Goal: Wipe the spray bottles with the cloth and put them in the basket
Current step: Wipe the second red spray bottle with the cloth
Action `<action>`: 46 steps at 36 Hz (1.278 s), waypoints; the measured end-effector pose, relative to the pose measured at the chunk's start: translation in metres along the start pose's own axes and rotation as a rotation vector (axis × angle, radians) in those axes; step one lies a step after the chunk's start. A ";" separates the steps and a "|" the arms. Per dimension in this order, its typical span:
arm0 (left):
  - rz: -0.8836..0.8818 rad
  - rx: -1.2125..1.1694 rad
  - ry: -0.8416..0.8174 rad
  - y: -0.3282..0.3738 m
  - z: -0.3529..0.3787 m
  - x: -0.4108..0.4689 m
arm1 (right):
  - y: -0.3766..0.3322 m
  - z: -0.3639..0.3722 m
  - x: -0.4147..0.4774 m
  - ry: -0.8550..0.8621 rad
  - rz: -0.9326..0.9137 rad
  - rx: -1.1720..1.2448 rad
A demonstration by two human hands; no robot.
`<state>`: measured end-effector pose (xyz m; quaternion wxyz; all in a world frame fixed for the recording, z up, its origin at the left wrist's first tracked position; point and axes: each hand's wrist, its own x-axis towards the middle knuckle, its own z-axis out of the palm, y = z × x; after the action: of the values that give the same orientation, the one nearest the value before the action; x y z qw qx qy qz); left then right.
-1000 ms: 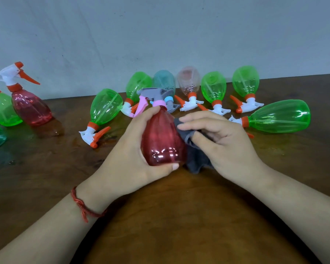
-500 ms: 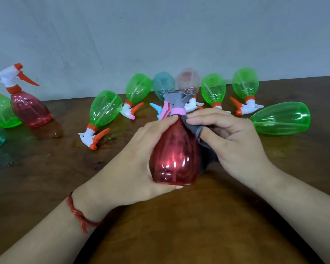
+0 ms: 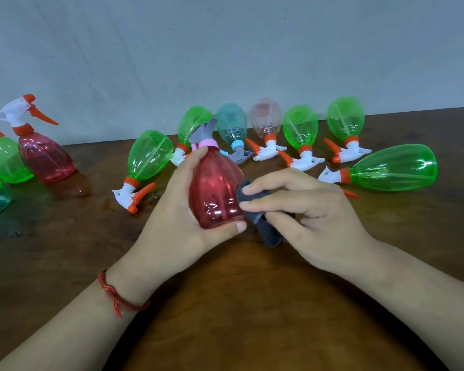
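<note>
Left hand (image 3: 177, 210): fingers curled round the red bottle (image 3: 214, 194), which is held tilted, nozzle pointing away. Right hand (image 3: 314, 215): fingers (image 3: 263, 188) pinch the dark cloth (image 3: 271, 234) against the red bottle's right flank.

Risks:
- The plastic is smooth and the surface (image 3: 225, 303) left of the red bottle looks damp. Wiping pressure could twist the bottle out of the grip.
- The green bottle (image 3: 394, 168) lying right of the red bottle could roll if an elbow knocks it.

Basket not in view.

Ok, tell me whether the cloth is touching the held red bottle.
Touching. The head view shows the right hand pressing the cloth against the side of the red bottle, no gap.
</note>
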<state>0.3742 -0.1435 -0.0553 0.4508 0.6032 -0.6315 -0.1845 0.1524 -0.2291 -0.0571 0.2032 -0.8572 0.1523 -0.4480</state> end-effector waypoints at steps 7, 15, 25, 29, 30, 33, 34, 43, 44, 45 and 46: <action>-0.046 -0.033 0.021 -0.007 0.003 0.004 | 0.000 0.003 -0.001 -0.008 -0.052 -0.025; -0.038 0.170 -0.100 0.008 0.005 0.009 | 0.010 0.001 0.002 0.073 0.138 0.082; -0.718 -0.855 0.014 0.040 0.035 0.058 | 0.015 -0.002 0.007 0.177 0.333 0.582; -0.732 -1.022 -0.048 0.038 0.039 0.059 | 0.015 0.000 0.006 0.196 0.342 0.626; -0.740 -0.991 -0.045 0.036 0.040 0.061 | 0.016 0.001 0.006 0.190 0.326 0.585; -0.686 -0.781 -0.030 0.029 0.035 0.060 | 0.017 0.002 0.006 0.150 0.275 0.442; -0.667 -0.749 -0.039 0.027 0.035 0.057 | 0.017 0.002 0.006 0.139 0.261 0.405; -0.211 -0.282 -0.179 0.039 0.013 0.022 | 0.008 -0.001 0.002 0.058 0.148 0.142; -0.105 -0.142 -0.147 0.037 0.012 0.011 | 0.006 -0.001 0.001 0.035 0.126 0.110; -0.059 -0.037 -0.070 0.033 0.013 0.005 | 0.004 -0.001 0.000 0.011 0.106 0.082; -0.014 0.048 -0.038 0.020 0.009 -0.002 | 0.003 -0.001 0.000 -0.009 0.084 0.055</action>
<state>0.3550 -0.1396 -0.0449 0.4227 0.6146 -0.6402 -0.1838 0.1514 -0.2317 -0.0586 0.2463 -0.8460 0.1750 -0.4394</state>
